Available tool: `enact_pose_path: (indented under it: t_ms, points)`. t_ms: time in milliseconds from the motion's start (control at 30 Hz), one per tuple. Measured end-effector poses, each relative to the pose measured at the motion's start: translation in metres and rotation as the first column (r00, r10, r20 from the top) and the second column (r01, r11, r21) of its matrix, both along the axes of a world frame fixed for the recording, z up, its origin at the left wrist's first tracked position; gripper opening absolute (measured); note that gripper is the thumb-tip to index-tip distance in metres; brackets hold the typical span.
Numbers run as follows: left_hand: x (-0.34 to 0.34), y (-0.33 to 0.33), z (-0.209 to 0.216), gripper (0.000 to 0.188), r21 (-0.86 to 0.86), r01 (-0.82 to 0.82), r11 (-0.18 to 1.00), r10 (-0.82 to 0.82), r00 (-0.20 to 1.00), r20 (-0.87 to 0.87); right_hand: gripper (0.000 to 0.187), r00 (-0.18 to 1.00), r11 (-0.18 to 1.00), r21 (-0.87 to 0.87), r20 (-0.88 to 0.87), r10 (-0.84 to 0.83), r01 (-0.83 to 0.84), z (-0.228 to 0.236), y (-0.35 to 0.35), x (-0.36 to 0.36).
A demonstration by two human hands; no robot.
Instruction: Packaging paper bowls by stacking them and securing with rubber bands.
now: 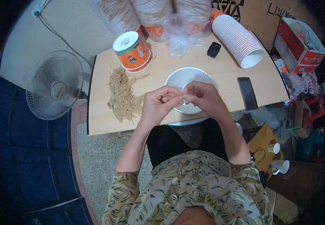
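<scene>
Your left hand [158, 103] and right hand [203, 98] met over the near edge of the counter [226, 71], fingers pinched together on what looked like a thin string, too fine to make out for sure. They hovered above the white paper cup [187, 80], probably so the work stayed over its mouth. Left of it lay a heap of tan strings [123, 95], within easy reach. Beyond stood an orange printed cup [132, 50]; a sleeve of stacked cups [237, 39] lay on its side.

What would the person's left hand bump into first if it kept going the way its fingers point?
Probably the right hand: the left hand points rightward, fingertips almost meeting it over the white cup. Depth is hard to judge.
</scene>
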State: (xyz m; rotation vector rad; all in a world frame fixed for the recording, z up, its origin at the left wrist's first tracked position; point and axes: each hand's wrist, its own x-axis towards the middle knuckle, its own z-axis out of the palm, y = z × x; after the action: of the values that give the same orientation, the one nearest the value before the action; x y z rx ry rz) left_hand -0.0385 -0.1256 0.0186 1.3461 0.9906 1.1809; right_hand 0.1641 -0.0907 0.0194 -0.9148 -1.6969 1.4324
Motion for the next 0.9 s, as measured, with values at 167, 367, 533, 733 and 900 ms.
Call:
enact_pose_path:
  t_ms: [167, 367, 533, 733, 900]
  points:
    - [0.002, -0.001, 0.000, 0.010, 0.029, -0.008, 1.000, 0.008, 1.000, 0.001, 0.010, 0.997, 0.997, -0.073, -0.079, 0.010, -0.016, -0.003, 0.004, 0.004]
    - [-0.001, 0.000, -0.001, 0.010, 0.016, -0.009, 1.000, 0.008, 0.998, 0.057, 0.012, 0.984, 0.994, -0.103, -0.168, -0.064, 0.047, 0.006, 0.003, 0.004]
    - [-0.001, 0.001, 0.002, 0.009, 0.026, 0.015, 1.000, -0.016, 0.998, 0.059, 0.014, 0.992, 0.998, -0.069, -0.124, -0.019, 0.011, 0.005, 0.002, 0.001]
    - [0.000, 0.003, 0.004, 0.015, -0.054, 0.063, 0.997, -0.055, 0.990, 0.134, 0.013, 0.997, 1.000, 0.019, -0.077, -0.007, 0.008, 0.005, 0.002, 0.000]
    - [0.002, 0.000, 0.012, 0.021, -0.094, 0.076, 0.993, -0.058, 0.981, 0.183, 0.009, 0.985, 1.000, -0.023, -0.173, -0.017, 0.014, 0.006, -0.001, -0.001]
